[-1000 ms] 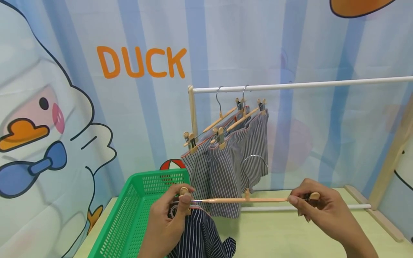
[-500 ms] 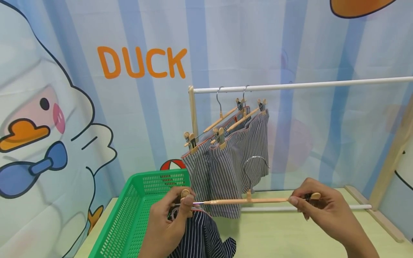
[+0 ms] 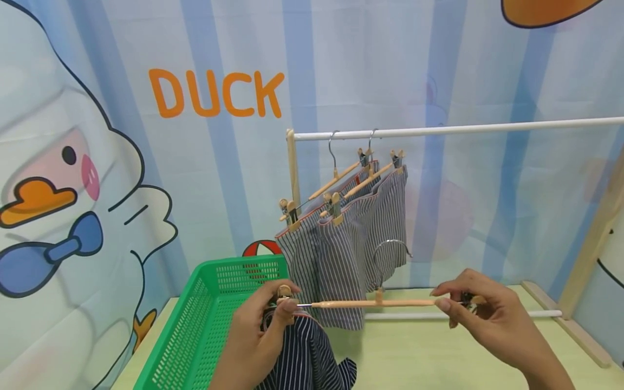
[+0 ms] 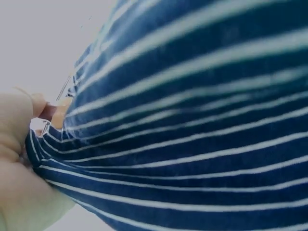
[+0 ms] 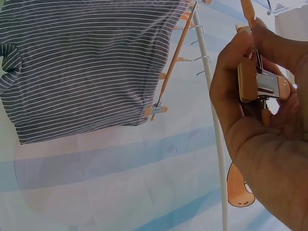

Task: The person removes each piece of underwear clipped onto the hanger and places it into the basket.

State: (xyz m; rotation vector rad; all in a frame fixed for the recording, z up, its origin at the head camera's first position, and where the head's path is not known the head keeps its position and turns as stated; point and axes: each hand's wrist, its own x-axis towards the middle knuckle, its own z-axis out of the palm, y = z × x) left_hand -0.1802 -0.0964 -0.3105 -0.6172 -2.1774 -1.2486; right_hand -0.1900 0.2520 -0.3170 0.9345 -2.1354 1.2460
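A wooden clip hanger (image 3: 351, 304) with a metal hook lies level between the two hands. My left hand (image 3: 253, 330) pinches the hanger's left clip (image 3: 284, 292) between thumb and fingers. Below that clip hang dark navy, white-striped shorts (image 3: 299, 352), which fill most of the left wrist view; their waistband is partly hidden by the hand. My right hand (image 3: 492, 319) holds the hanger's other end, thumb and index finger at the rod. In the right wrist view, the right clip (image 5: 248, 79) sits inside the curled fingers, with no cloth seen in it.
Behind the hands, two pairs of striped shorts (image 3: 341, 260) hang by clip hangers from a white rail (image 3: 439, 130). A green basket (image 3: 170, 330) stands at the left on the pale table (image 3: 414, 357). The rack's wooden foot (image 3: 570, 325) lies at the right.
The hanger and its hook have shifted slightly to the right, along with the left hand. The right hand's index finger has lifted a little from the thumb.
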